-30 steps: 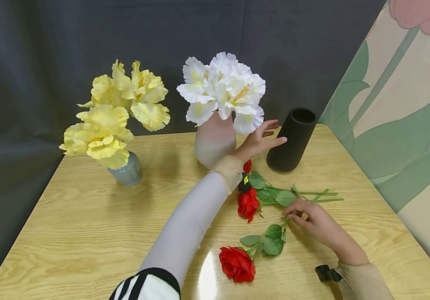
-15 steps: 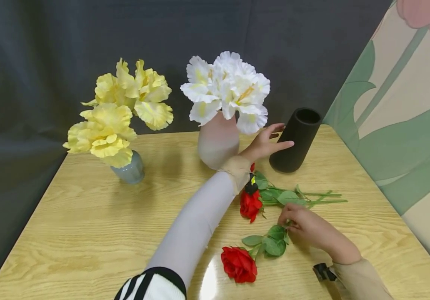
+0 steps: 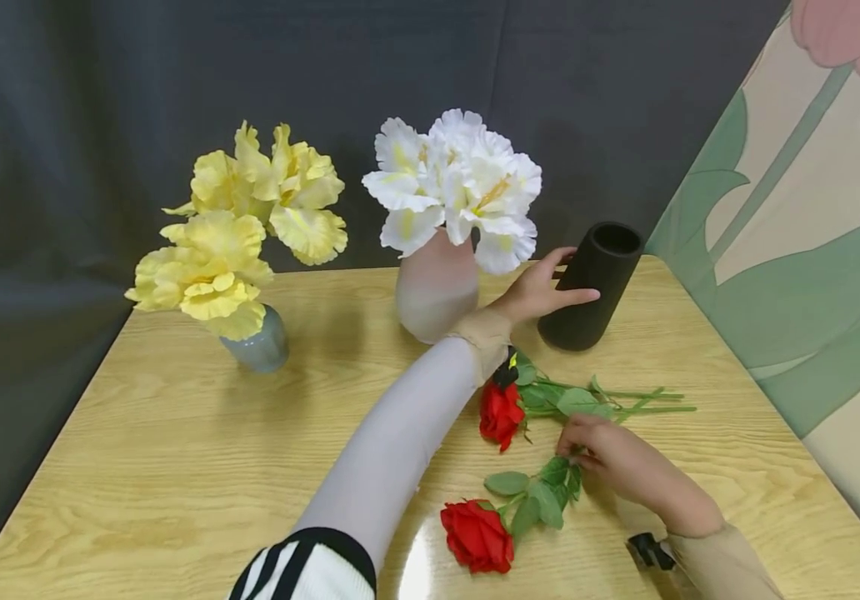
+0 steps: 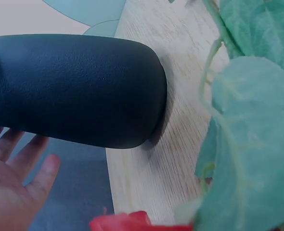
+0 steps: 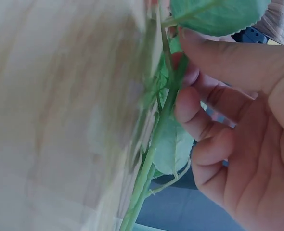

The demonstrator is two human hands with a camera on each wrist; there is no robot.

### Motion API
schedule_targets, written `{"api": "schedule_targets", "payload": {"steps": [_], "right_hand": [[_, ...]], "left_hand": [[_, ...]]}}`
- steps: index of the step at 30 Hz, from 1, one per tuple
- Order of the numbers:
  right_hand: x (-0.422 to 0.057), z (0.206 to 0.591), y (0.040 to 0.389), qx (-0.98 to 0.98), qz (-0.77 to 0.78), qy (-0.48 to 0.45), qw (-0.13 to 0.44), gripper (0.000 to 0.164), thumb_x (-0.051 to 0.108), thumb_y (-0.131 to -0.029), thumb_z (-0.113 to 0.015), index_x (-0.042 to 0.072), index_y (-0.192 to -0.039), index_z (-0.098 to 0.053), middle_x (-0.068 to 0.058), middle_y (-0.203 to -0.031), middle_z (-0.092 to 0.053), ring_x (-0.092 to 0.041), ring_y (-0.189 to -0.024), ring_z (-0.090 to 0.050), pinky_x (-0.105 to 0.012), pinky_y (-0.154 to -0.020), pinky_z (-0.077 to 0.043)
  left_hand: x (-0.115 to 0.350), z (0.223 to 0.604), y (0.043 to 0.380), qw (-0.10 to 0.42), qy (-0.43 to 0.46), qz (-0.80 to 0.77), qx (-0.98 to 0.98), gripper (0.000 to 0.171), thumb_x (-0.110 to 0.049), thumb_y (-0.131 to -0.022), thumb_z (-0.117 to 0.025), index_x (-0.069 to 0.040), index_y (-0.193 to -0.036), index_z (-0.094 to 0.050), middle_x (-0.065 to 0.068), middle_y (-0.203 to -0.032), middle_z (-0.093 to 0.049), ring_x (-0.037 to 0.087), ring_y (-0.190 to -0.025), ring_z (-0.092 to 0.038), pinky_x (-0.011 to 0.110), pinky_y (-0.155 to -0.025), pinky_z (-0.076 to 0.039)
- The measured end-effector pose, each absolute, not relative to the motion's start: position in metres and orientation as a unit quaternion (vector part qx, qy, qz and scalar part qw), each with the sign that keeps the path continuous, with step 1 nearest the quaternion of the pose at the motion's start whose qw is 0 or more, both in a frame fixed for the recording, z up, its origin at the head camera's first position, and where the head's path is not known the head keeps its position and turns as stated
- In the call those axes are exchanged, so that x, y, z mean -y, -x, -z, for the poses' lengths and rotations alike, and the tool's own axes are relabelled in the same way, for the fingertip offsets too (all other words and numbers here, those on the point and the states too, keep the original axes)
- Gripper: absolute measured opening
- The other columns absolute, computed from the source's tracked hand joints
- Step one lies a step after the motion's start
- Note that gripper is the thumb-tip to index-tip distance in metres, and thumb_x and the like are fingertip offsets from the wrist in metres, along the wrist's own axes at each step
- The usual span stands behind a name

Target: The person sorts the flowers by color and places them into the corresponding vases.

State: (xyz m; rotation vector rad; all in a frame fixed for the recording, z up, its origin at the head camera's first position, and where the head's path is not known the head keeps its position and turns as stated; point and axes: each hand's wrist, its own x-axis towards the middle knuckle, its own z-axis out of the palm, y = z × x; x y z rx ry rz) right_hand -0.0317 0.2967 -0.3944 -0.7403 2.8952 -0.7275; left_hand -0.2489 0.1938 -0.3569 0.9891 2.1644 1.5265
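Observation:
My left hand [image 3: 538, 287] is at the black vase [image 3: 587, 292], thumb across its front and the other fingers on its far left side. In the left wrist view the spread fingers [image 4: 45, 175] lie beside and partly behind the black vase [image 4: 79, 89]; firm contact cannot be made out. My right hand [image 3: 613, 458] pinches the stem of a red rose [image 3: 477, 536] between thumb and fingers, its bloom towards the near edge. The right wrist view has the green stem [image 5: 154, 144] at the fingertips. More red roses [image 3: 501, 414] lie below the left wrist.
A pink-and-white vase [image 3: 437, 287] with white flowers [image 3: 460, 187] stands just left of the left hand. Farther left is a blue-grey vase [image 3: 261, 342] with yellow flowers [image 3: 223, 267]. A dark curtain backs the wooden table [image 3: 175, 475]; a painted wall borders its right side.
My left hand has moved right, from short of the black vase to around its left side. My right hand has shifted slightly left and closed its fingertips on the rose stem; the leaves have turned.

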Motion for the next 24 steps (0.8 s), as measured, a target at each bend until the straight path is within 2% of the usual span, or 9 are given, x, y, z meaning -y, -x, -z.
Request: {"api": "schedule_targets", "payload": {"steps": [5, 11, 15, 19, 24], "right_hand": [[-0.300, 0.389, 0.029, -0.937, 0.254, 0.237, 0.012, 0.030, -0.007, -0.081, -0.074, 0.022, -0.086, -0.068, 0.010, -0.090, -0.060, -0.007, -0.081, -0.061, -0.023, -0.067, -0.052], [-0.302, 0.388, 0.023, -0.926, 0.291, 0.240, -0.012, 0.029, -0.003, -0.083, -0.073, 0.024, -0.089, -0.066, 0.011, -0.090, -0.058, -0.001, -0.082, -0.056, -0.022, -0.065, -0.050], [-0.302, 0.385, 0.020, -0.922, 0.304, 0.232, -0.060, 0.033, -0.007, -0.080, -0.075, 0.023, -0.091, -0.066, 0.012, -0.091, -0.059, 0.000, -0.082, -0.054, -0.021, -0.065, -0.050], [-0.302, 0.379, 0.021, -0.915, 0.312, 0.231, -0.111, 0.040, -0.012, -0.076, -0.074, 0.022, -0.093, -0.065, 0.011, -0.093, -0.060, 0.001, -0.080, -0.053, -0.017, -0.064, -0.048], [-0.301, 0.370, 0.025, -0.903, 0.328, 0.231, -0.155, 0.044, -0.017, -0.076, -0.073, 0.022, -0.095, -0.066, 0.007, -0.095, -0.062, 0.002, -0.077, -0.051, -0.016, -0.056, -0.042]], "left_hand": [[-0.198, 0.357, 0.251, 0.154, -0.342, -0.527, -0.763, 0.078, -0.030, -0.087, -0.077, -0.015, -0.152, -0.036, 0.002, -0.149, -0.048, 0.015, -0.135, -0.047, 0.017, -0.103, -0.044], [-0.197, 0.367, 0.247, 0.162, -0.326, -0.529, -0.767, 0.078, -0.029, -0.087, -0.077, -0.014, -0.152, -0.037, 0.004, -0.148, -0.049, 0.017, -0.135, -0.048, 0.019, -0.103, -0.046], [-0.199, 0.369, 0.245, 0.163, -0.332, -0.521, -0.770, 0.080, -0.034, -0.087, -0.077, -0.015, -0.153, -0.036, 0.004, -0.149, -0.049, 0.017, -0.135, -0.048, 0.020, -0.103, -0.046], [-0.200, 0.369, 0.248, 0.137, -0.329, -0.510, -0.783, 0.082, -0.038, -0.085, -0.079, -0.017, -0.153, -0.038, 0.003, -0.150, -0.050, 0.016, -0.133, -0.052, 0.021, -0.102, -0.048], [-0.200, 0.368, 0.253, 0.118, -0.324, -0.509, -0.788, 0.083, -0.040, -0.081, -0.082, -0.018, -0.151, -0.043, 0.002, -0.147, -0.053, 0.016, -0.130, -0.056, 0.021, -0.098, -0.050]]}}
